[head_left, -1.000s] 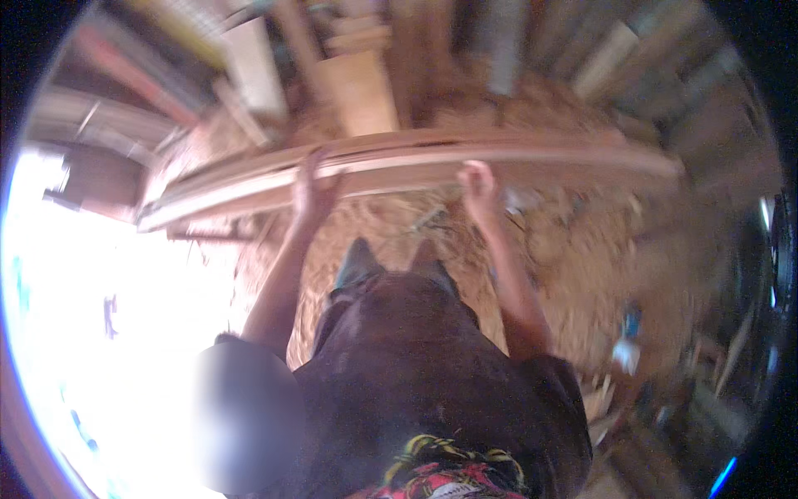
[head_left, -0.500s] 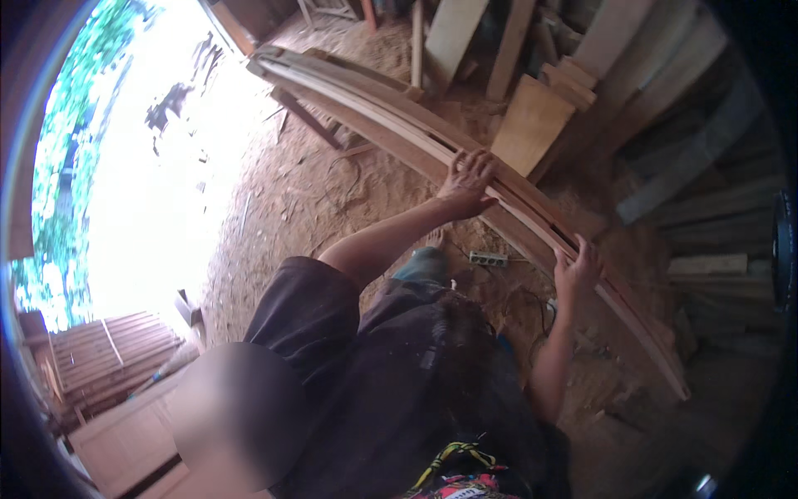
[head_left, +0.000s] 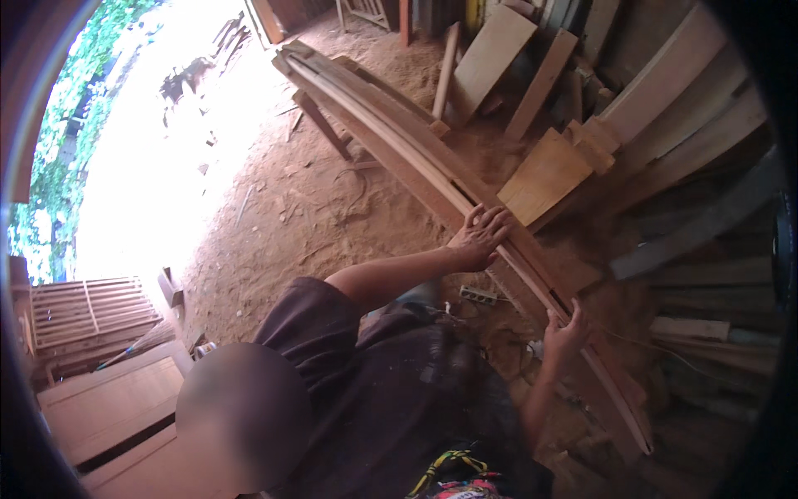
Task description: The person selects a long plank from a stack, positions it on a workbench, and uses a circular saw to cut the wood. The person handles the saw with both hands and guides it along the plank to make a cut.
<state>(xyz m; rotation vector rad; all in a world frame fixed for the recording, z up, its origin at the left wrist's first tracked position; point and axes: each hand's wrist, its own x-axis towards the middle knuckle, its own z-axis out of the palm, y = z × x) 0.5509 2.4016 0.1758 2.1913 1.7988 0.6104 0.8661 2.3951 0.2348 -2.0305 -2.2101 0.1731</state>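
A long, narrow strip of wood [head_left: 413, 162] lies lengthwise on a wider plank [head_left: 391, 170], running from the far left down to the near right. My left hand [head_left: 485, 237] rests across the strip near its middle, palm down, fingers bent over the far edge. Farther along toward the near right end, my right hand [head_left: 567, 333] grips the strip, thumb on one side and fingers on the other. Parts of the fingers of both hands are hidden by the wood. A wooden leg [head_left: 322, 125] supports the plank's far end.
Loose boards and offcuts, among them a pale board [head_left: 544, 176], lean and lie at the right. A power strip [head_left: 479, 294] sits on the sawdust-covered floor [head_left: 283, 212] below the plank. Panelled doors [head_left: 116, 399] and a slatted wooden frame [head_left: 96, 312] stand at the lower left.
The whole view has shifted and turned, so the plank slants more steeply. Both hands stay on the wooden strip; any sliding along it is too slight to tell.
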